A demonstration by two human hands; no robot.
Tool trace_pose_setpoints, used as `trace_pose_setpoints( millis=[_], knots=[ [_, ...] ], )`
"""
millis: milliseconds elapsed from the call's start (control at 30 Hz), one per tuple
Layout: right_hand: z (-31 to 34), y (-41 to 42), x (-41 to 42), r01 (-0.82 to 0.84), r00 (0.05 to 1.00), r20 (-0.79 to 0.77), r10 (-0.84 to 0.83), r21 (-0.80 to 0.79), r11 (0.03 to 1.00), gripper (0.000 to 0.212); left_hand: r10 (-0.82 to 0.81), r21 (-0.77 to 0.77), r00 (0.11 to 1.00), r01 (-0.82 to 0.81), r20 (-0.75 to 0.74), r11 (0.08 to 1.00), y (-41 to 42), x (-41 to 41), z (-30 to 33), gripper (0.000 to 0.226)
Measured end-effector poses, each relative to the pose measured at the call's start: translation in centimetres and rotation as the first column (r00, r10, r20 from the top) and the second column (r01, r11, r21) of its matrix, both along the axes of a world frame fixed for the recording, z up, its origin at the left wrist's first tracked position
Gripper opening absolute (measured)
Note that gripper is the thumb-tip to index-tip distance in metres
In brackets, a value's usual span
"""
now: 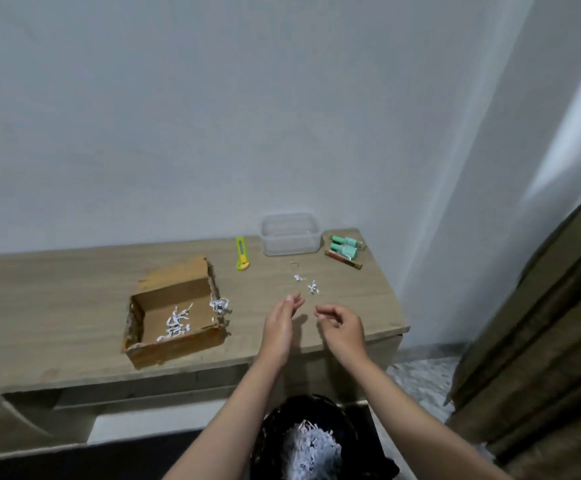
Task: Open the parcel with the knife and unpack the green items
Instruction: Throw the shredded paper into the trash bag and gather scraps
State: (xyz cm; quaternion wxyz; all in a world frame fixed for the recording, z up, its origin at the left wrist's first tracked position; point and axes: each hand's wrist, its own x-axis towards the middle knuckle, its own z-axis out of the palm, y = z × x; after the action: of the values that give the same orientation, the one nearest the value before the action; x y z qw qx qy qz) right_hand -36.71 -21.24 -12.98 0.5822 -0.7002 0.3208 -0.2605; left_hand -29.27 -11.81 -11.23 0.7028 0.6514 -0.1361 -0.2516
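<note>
Too blurred to read: any print on the green items (346, 247) at the far right of the table (74, 289). Cannot tell whether the right hand (342, 327), fingers curled, pinches a paper scrap. Too small to make out: the thin pale bit (294, 263) near the clear container (291, 233). Knife (241, 253) blade not discernible. Black basket (271, 427) cut off by the bottom edge, its near rim hidden behind both forearms. Near inner wall of the parcel (174, 317) out of sight.

Brown cardboard parcel (174, 313); yellow-green knife (242, 253); mint-green items (344, 246); white shreds (175, 323); black bin (275, 427).
</note>
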Motion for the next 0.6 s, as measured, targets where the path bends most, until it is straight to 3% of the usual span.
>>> trace_pose_setpoints(
  millis=[100, 233, 300, 400, 467, 600],
  knots=[
    [-0.2, -3.3, 2.4, -0.017, 0.997, -0.082, 0.013, -0.052, 0.998, 0.019, -0.009, 0.052, 0.998, 0.006, 0.058, 0.999, -1.9, 2.4, 0.2, 0.036],
    [-1.8, -7.0, 5.7, -0.105, 0.981, -0.177, 0.079, -0.138, 0.985, 0.025, -0.012, 0.239, 0.986, -0.028, 0.165, 0.971, -3.6, 5.1, -2.1, 0.015],
    [-2.6, -8.4, 7.2, -0.182, 0.968, -0.214, 0.133, -0.227, 0.957, 0.033, -0.041, 0.358, 0.965, -0.056, 0.259, 0.932, -3.8, 6.4, -4.1, 0.024],
    [-3.8, -10.1, 9.5, -0.315, 0.934, -0.277, 0.227, -0.335, 0.888, 0.051, -0.240, 0.637, 0.857, -0.126, 0.456, 0.761, -3.4, 7.9, -6.4, 0.047],
    [-4.7, -10.9, 11.0, -0.404, 0.896, -0.349, 0.275, -0.382, 0.831, 0.064, -0.373, 0.719, 0.744, -0.202, 0.554, 0.665, -3.2, 8.2, -7.1, 0.053],
    [-5.5, -11.8, 13.8, -0.487, 0.856, -0.441, 0.271, -0.508, 0.711, 0.073, -0.388, 0.704, 0.674, -0.280, 0.628, 0.652, -3.3, 8.4, -7.6, 0.052]
  ],
)
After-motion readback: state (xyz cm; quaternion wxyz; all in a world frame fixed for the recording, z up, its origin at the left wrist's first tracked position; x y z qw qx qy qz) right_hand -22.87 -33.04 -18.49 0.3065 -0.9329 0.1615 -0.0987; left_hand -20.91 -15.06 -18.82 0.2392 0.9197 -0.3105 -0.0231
